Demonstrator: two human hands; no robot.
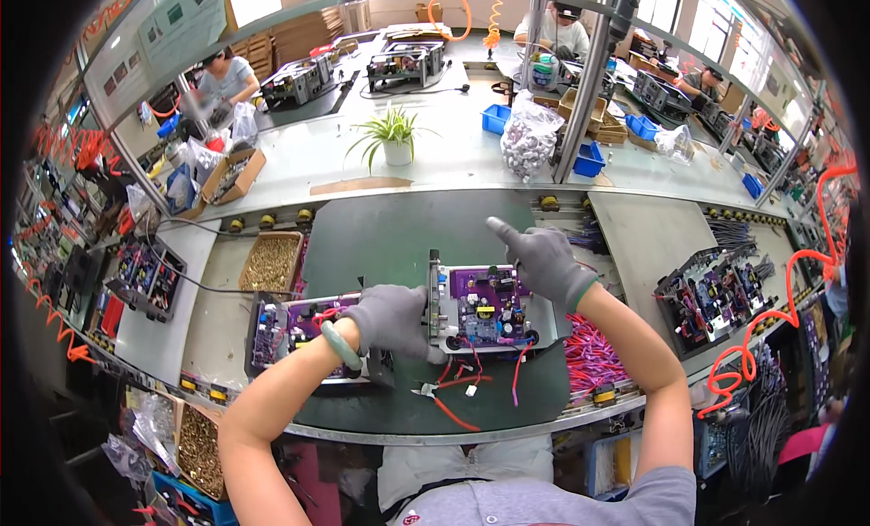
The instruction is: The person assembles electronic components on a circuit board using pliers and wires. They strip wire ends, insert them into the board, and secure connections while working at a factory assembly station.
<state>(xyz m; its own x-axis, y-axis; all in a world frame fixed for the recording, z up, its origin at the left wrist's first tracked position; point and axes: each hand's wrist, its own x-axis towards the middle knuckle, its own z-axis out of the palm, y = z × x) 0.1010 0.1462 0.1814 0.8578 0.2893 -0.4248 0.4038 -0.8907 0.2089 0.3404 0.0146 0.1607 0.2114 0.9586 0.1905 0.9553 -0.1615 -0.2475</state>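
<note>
In front of me a metal chassis with a purple circuit board (pixel 480 304) lies on the dark green mat (pixel 381 241). My left hand (pixel 390 319), in a grey glove, is closed at the chassis's left end plate, its fingertips by the near corner. At the far right corner is my gloved right hand (pixel 551 268), its index finger stretched out over the mat; its other fingers are partly hidden. Red wires with white connectors (pixel 471 390) hang off the near side. Cutting pliers with orange handles (pixel 453 413) lie nearby. A second board assembly (pixel 304 327) sits partly under my left forearm.
A box of brass-coloured parts (pixel 272 261) stands left, and pink-red wires (pixel 594 354) fill a spot at right. Further assemblies (pixel 145 277) (pixel 711 295) flank the mat. A potted plant (pixel 397 150) and a bag of parts (pixel 528 141) stand beyond. Several people work farther off.
</note>
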